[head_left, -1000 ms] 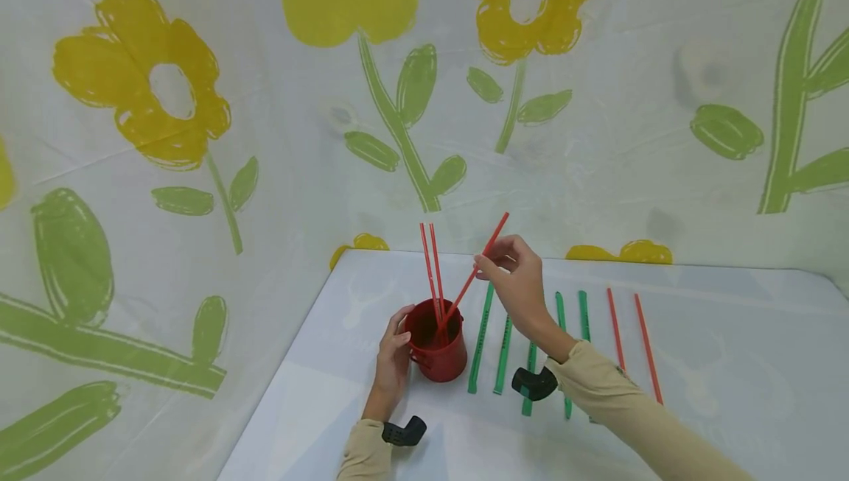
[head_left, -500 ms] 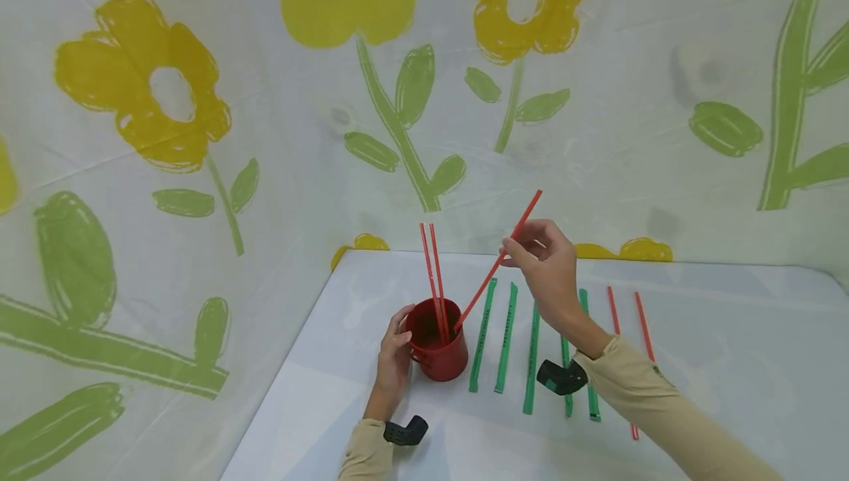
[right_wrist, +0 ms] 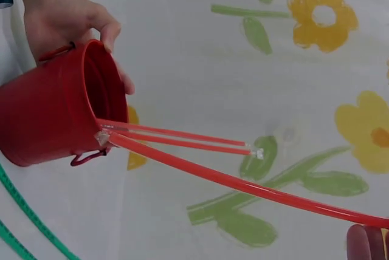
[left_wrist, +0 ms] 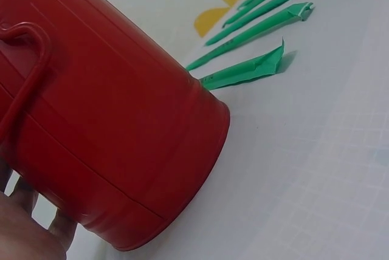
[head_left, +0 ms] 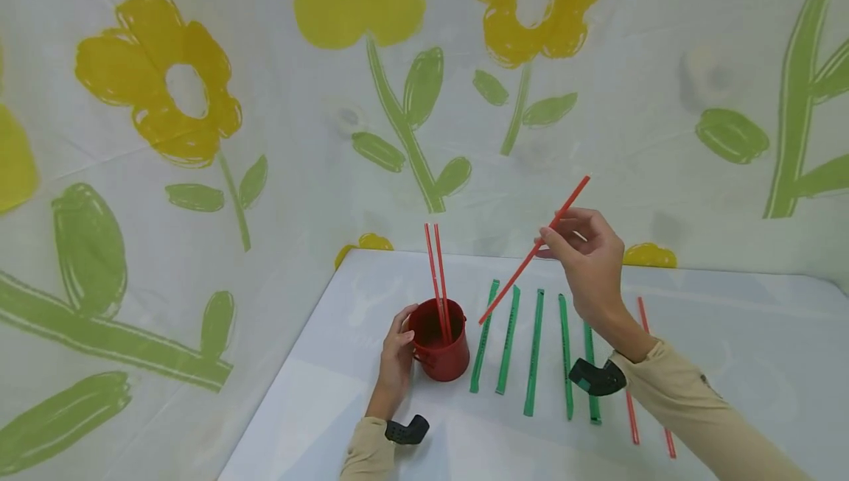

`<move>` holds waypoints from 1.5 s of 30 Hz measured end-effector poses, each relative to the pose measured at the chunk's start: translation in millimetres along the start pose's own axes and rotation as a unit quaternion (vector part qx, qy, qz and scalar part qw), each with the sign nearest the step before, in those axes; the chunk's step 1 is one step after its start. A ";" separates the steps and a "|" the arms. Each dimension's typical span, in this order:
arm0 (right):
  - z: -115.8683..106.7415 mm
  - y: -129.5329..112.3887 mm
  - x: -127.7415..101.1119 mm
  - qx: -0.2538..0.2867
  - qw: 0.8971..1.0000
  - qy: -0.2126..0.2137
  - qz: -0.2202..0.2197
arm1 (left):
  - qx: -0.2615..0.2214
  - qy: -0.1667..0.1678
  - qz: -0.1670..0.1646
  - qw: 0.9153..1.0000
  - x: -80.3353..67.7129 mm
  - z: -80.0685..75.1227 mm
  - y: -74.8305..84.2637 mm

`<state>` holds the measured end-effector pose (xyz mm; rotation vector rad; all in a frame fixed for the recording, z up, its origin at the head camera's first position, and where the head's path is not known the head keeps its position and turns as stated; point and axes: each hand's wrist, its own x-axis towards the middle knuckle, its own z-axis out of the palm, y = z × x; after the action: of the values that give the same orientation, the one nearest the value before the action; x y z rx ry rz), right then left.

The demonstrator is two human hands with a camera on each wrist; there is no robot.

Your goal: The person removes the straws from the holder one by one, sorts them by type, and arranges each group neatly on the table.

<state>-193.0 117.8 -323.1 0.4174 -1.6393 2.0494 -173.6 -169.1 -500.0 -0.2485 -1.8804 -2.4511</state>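
A small red metal bucket [head_left: 446,363] stands upright on the table, two red straws [head_left: 432,267] leaning inside it. My left hand [head_left: 393,367] holds its left side, thumb near the rim; in the left wrist view the bucket [left_wrist: 121,108] hides most of that hand. Above the table, right of the bucket, my right hand [head_left: 593,264] pinches another red straw [head_left: 517,272] between thumb and fingers. That straw slants, its lower end outside the bucket, over the nearest green-wrapped straw. In the right wrist view the held straw [right_wrist: 243,185] crosses in front of the bucket's rim.
Several green-wrapped straws [head_left: 533,352] lie in a row to the bucket's right. Beyond them lie two red straws [head_left: 632,418], partly hidden under the right forearm. A flower-printed cloth [head_left: 298,98] hangs behind and left of the white table [head_left: 749,363].
My right hand has moved right and slightly up, drawing the pinched red straw out of the bucket. The left hand and the bucket have stayed in place.
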 end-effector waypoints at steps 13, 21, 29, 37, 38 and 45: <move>-37.0 -0.4 1.0 -0.004 0.999 0.039 0.019 | 0.004 -0.003 0.011 1.000 2.8 0.2 1.2; -60.1 -2.9 0.2 -0.039 0.998 0.048 0.025 | -0.001 0.004 0.005 1.000 2.1 1.6 0.9; -83.7 -6.2 -1.3 -0.086 0.994 0.055 0.032 | 0.001 0.003 -0.003 1.000 1.1 3.7 -1.7; -108.2 -9.1 -6.7 -0.165 0.982 0.075 0.057 | -0.008 0.007 -0.005 1.000 -0.5 2.2 -2.0; -112.1 -9.0 -7.1 -0.165 0.981 0.079 0.061 | -0.007 0.007 -0.006 1.000 -0.2 1.9 -2.1; -130.9 -6.6 -7.3 -0.232 0.963 0.096 0.099 | -0.004 0.011 -0.006 1.000 -1.1 0.9 -1.5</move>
<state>-175.6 244.6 -352.3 -0.1072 -2.0216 1.6894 -172.6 -167.9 -501.4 -0.2097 -1.8691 -2.4595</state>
